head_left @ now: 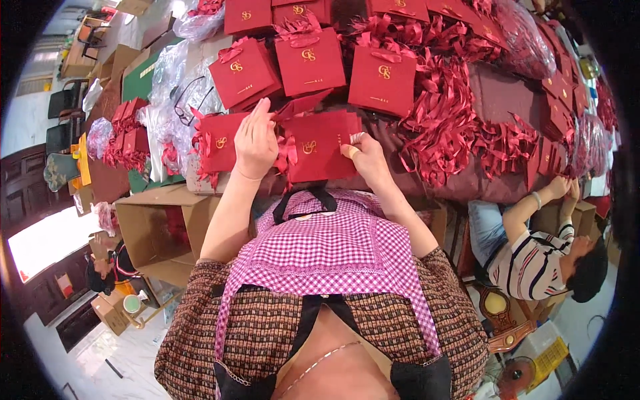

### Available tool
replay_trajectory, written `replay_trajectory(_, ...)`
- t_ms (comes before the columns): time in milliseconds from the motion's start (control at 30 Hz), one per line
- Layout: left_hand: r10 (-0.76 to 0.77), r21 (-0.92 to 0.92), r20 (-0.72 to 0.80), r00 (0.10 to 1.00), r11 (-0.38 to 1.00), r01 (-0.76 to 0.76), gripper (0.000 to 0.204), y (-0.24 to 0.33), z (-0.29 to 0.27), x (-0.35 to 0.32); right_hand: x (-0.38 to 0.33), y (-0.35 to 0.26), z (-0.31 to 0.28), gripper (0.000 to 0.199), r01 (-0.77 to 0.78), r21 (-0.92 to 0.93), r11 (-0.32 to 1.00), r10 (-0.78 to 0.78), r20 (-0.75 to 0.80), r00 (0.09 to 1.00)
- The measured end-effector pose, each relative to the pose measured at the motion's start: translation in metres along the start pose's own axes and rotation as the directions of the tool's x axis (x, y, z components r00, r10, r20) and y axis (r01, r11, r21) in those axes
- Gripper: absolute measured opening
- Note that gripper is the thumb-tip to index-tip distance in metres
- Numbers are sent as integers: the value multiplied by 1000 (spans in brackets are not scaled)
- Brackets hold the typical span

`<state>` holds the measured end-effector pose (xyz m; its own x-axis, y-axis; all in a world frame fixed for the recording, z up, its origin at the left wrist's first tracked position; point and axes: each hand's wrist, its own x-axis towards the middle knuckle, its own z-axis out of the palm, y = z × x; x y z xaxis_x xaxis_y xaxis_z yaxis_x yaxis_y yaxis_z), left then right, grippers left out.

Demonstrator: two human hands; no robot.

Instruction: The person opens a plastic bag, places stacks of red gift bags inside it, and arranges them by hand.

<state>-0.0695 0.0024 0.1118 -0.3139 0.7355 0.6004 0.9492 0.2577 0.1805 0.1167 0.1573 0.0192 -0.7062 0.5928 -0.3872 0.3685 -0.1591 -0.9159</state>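
A small red gift bag with gold lettering lies sideways in front of me at the table's near edge. My right hand pinches its right edge, thumb against the front; a pale wrap shows on one finger. My left hand stands beside the bag's left end, fingers stretched upward and nothing visibly held; its palm side is partly hidden. Red ribbon loops out next to that hand. Another red bag lies just left of my left wrist. Beyond my hands, stacked red bags carry ribbon handles.
Heaps of loose red ribbon cover the table to the right. Clear plastic wrap and a pair of glasses lie at left. An open cardboard box stands by my left arm. A co-worker sits at the right, hands on the table's edge.
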Motion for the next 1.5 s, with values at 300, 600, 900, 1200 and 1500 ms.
replay_trajectory(300,123,64,42,992,990,-125,15,18,-10,-6,-3,-10,2,16,33,140,990,-23,-71,997)
replay_trajectory(600,282,-54,313,907,959,-279,33,49,33,-61,2,2,-14,28,-5,-293,956,-21,-87,996)
replay_trajectory(900,435,-107,345,832,899,-425,30,55,52,-71,11,29,-18,26,116,-407,906,-141,-33,989)
replay_trajectory(1200,494,-193,370,787,869,-456,28,48,59,-75,3,15,-17,23,126,-517,847,-180,-55,982)
replay_trajectory(1500,510,-267,382,771,859,-436,25,39,60,-81,-1,16,-15,37,226,-581,782,-394,-181,901)
